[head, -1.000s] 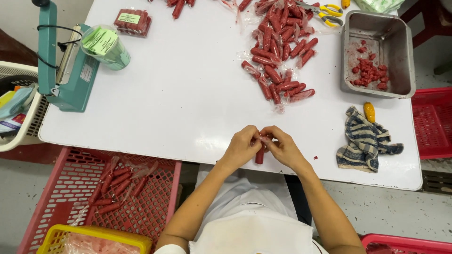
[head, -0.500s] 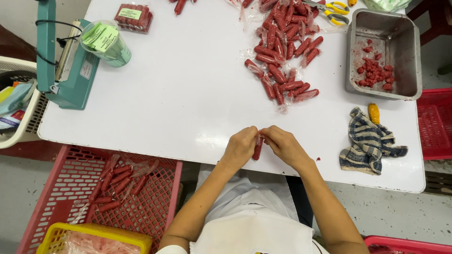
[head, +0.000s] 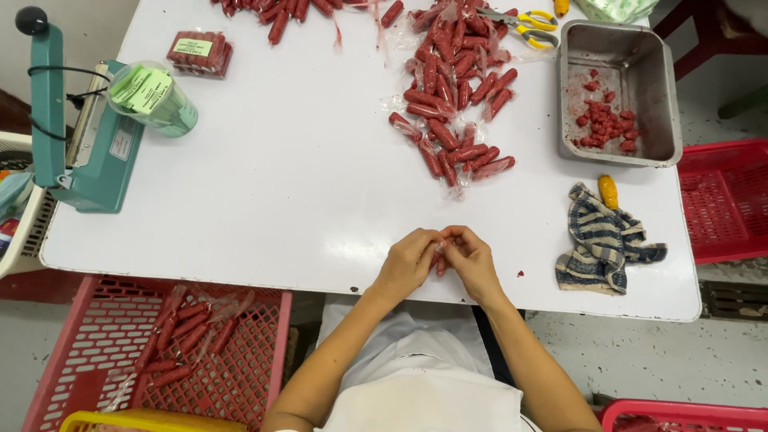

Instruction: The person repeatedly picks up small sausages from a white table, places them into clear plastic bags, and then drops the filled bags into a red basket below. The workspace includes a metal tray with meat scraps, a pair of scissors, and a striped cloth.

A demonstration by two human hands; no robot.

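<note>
Both hands meet at the near edge of the white table [head: 304, 200], just in front of the person's body. The left hand [head: 408, 264] and the right hand [head: 472, 260] are pressed close together, fingertips curled in around one small red sausage [head: 439, 258] in a clear wrapper. Only a sliver of it shows between the fingers, so both hands are grasping it, thumbs and fingertips pinched at its top.

Farther back on the table, toward the far edge and a little right of the middle, lies a loose pile of sausages [head: 456, 96] in the same clear wrapping. At the far right corner sits a metal tray [head: 664, 104] with red scraps in its bottom, and yellow-handled scissors [head: 532, 24] lie just left of it by the far edge. Near the right edge, well apart from the hands, a striped cloth [head: 604, 244] is crumpled, with a small yellow thing [head: 609, 191] touching its upper side.

At the left edge stands a teal sealing machine [head: 88, 152], a clear tub of green labels [head: 152, 98] just beside it, and a sealed pack [head: 200, 54] of sausages behind that. Below the table's near left corner a red basket [head: 256, 376] holds more wrapped sausages.
</note>
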